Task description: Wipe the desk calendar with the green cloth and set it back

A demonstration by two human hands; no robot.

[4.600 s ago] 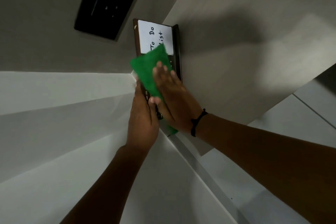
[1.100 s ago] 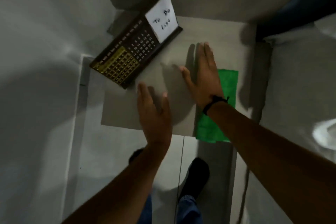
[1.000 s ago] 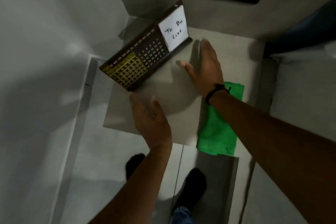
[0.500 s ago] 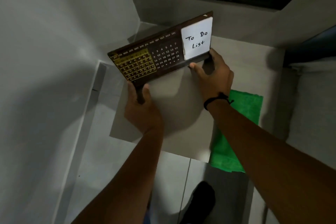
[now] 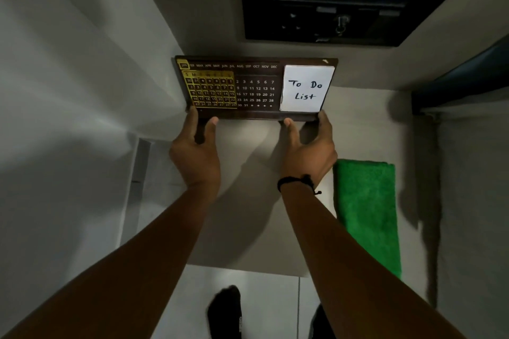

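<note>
Here both hands hold the desk calendar (image 5: 256,88) upright on the grey shelf (image 5: 248,201)

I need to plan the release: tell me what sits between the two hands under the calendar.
In the head view, nothing: between the left hand and right hand, below the desk calendar, only bare shelf top with their shadows. The green cloth lies outside, right of the right hand.

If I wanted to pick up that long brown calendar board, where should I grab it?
Probably by the two ends of its bottom edge, coming from the front, as the left hand and right hand do now. The long dark brown wooden calendar board is wide and thin and stands upright against the wall, so two spread hands should keep it level. Avoid the white "To Do List" paper note.
</note>
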